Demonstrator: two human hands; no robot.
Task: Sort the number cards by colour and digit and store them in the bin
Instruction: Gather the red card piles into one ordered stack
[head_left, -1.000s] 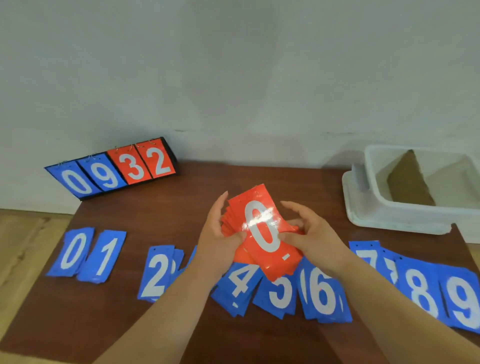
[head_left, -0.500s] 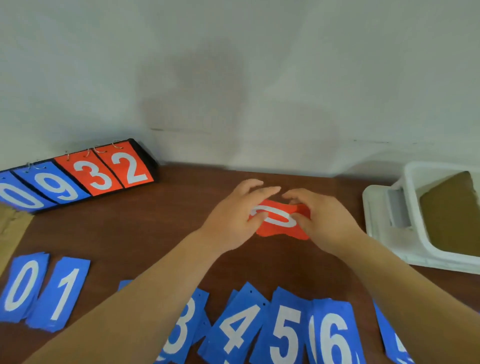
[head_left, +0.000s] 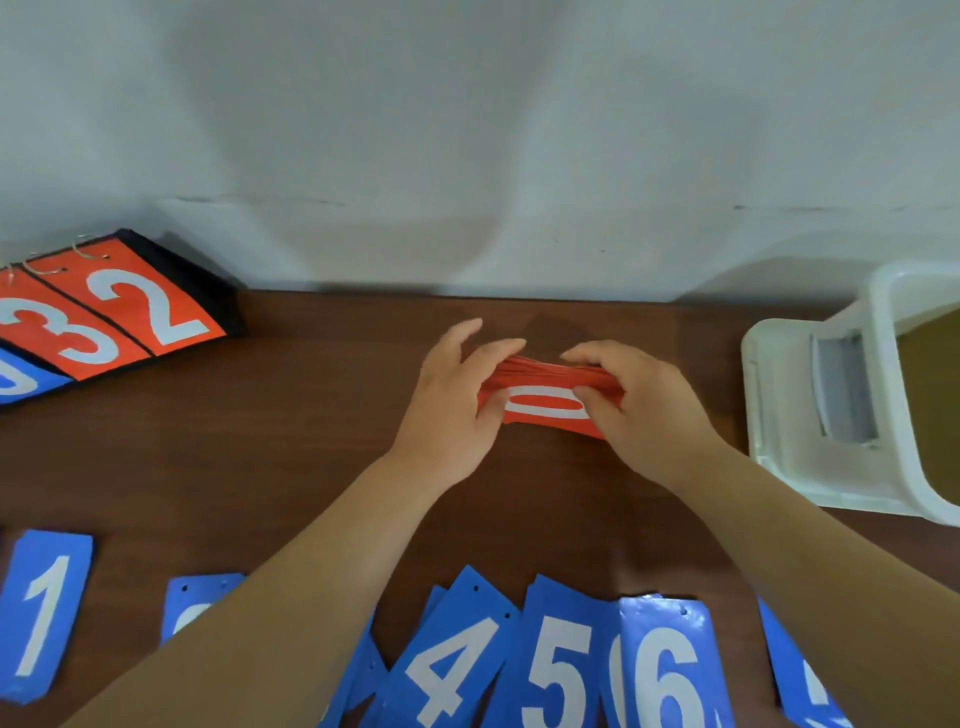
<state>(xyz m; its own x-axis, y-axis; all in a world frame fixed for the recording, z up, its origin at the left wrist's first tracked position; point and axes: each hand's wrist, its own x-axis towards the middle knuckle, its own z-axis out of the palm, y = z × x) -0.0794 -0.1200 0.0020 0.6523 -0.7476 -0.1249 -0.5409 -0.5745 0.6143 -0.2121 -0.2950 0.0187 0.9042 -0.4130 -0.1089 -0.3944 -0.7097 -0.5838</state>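
A stack of red number cards with a white 0 on top is held low over the far middle of the brown table. My left hand grips its left end and my right hand grips its right end, fingers curled over the top edge. Blue number cards lie in a row along the near edge: 1, 4, 5, 6. My forearms hide parts of others. The white plastic bin stands at the right edge.
A flip scoreboard showing red 3 and 2 leans at the back left by the wall. The wall runs right behind the table's far edge. Brown material shows inside the bin at the frame's right border.
Both hands carried the red stack from above the blue cards to the far middle of the table and lowered it flat. The camera view came closer and tilted toward the far edge.
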